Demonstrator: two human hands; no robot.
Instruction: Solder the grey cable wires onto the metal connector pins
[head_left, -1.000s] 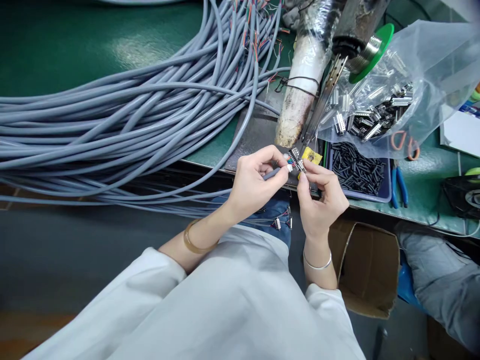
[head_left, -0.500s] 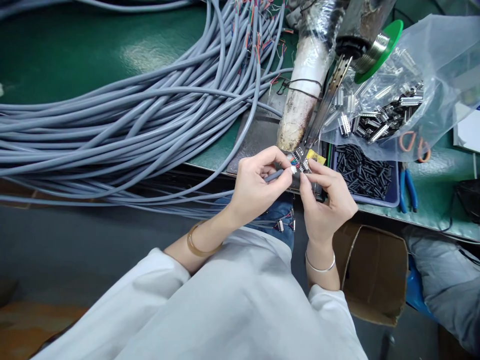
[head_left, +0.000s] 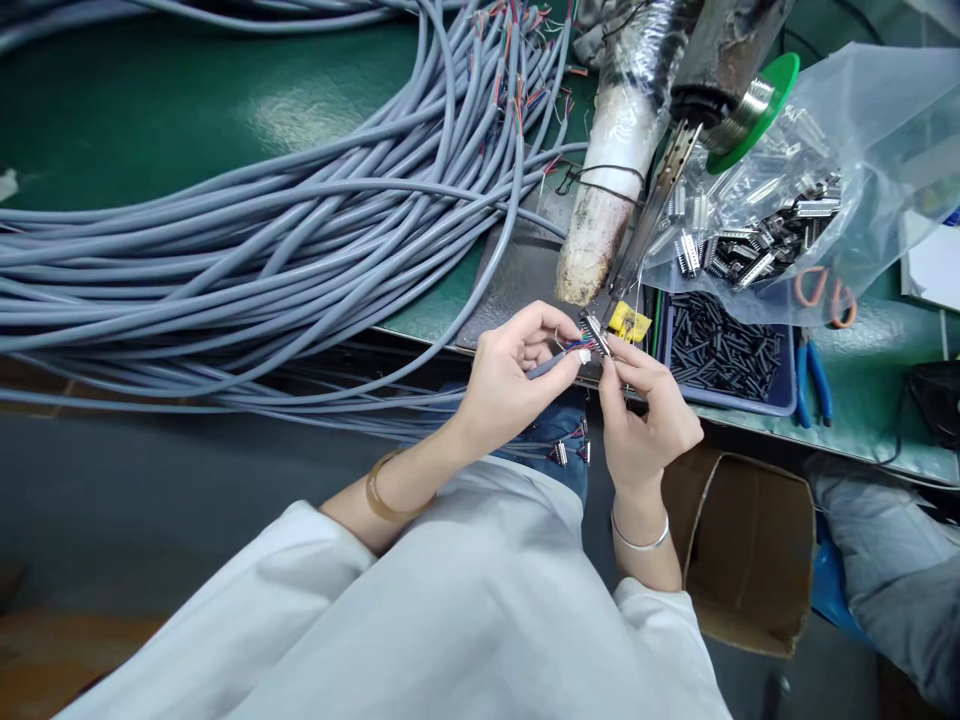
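Observation:
Between thumb and fingers, my left hand [head_left: 525, 360] pinches the end of a grey cable [head_left: 545, 367], whose thin coloured wires [head_left: 576, 343] fan out at the tip. My right hand [head_left: 649, 400] is closed on the lower end of a small metal multi-pin connector [head_left: 595, 334]. The wires reach the connector's pin side; whether each one is joined there I cannot tell. Just above the connector sits the lower end of a soldering iron [head_left: 626, 255], its very tip hard to make out. A stained, plastic-wrapped white tube [head_left: 600, 220] ends close by.
Many grey cables [head_left: 300, 240] spread over the green table [head_left: 187, 100]. To the right are a tray of black sleeves [head_left: 731, 345], a bag of connectors [head_left: 780, 235], a solder spool [head_left: 757, 110], scissors [head_left: 841, 305] and blue-handled pliers [head_left: 814, 380]. A cardboard box [head_left: 750, 550] stands below.
The connector has turned in my right fingers and now shows as one slanted strip beside the wires. Both hands have shifted slightly, uncovering more of the yellow piece behind.

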